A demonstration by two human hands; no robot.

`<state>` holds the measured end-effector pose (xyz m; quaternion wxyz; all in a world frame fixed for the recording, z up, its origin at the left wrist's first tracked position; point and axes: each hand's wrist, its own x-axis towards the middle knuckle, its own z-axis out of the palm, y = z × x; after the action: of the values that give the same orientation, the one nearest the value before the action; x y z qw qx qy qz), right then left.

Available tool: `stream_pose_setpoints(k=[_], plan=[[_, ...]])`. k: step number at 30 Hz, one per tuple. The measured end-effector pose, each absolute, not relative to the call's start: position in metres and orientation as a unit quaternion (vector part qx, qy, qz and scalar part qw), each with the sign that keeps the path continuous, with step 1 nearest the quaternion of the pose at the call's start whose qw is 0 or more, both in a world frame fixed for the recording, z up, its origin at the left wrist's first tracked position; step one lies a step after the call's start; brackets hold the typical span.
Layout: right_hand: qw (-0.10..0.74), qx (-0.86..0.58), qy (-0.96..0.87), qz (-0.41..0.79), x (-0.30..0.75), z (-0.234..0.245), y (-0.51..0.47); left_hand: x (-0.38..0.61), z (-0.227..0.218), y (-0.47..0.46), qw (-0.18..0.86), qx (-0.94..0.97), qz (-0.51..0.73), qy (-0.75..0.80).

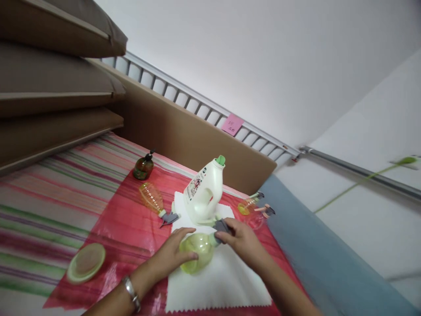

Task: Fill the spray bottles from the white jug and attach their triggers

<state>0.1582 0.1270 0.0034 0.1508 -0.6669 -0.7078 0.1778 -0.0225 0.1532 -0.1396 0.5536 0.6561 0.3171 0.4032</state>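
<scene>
A rounded, see-through yellow spray bottle lies on its side over a white cloth with zigzag edges. My left hand grips its body, thumb on the near side and fingers behind. At the neck end, my right hand is closed on the bottle's grey trigger spray head. Just beyond stands a large white jug with a handle, a printed label and a green spout at its mouth. To the left, an amber ribbed spray bottle with a grey trigger lies on its side.
A dark pump bottle stands at the back left, and a round pale lid or dish lies front left. Two small bottles, yellow and pink, stand by the right edge. Stacked cushions rise at left; a brown board borders the back.
</scene>
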Motion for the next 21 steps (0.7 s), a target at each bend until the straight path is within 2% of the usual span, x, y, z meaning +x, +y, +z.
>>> stream_pose_setpoints(k=[5, 9, 21], plan=[[0.161, -0.707, -0.669, 0.163, 0.250, 0.059, 0.123, -0.025, -0.139, 0.155, 0.529, 0.662, 0.397, 0.353], [0.129, -0.745, -0.642, 0.126, 0.324, 0.078, 0.125, -0.019, -0.147, 0.155, 0.509, 0.687, 0.386, 0.346], [-0.048, -0.813, -0.581, 0.013, 0.464, 0.020, 0.158, -0.015, -0.175, 0.164, 0.458, 0.713, 0.384, 0.366]])
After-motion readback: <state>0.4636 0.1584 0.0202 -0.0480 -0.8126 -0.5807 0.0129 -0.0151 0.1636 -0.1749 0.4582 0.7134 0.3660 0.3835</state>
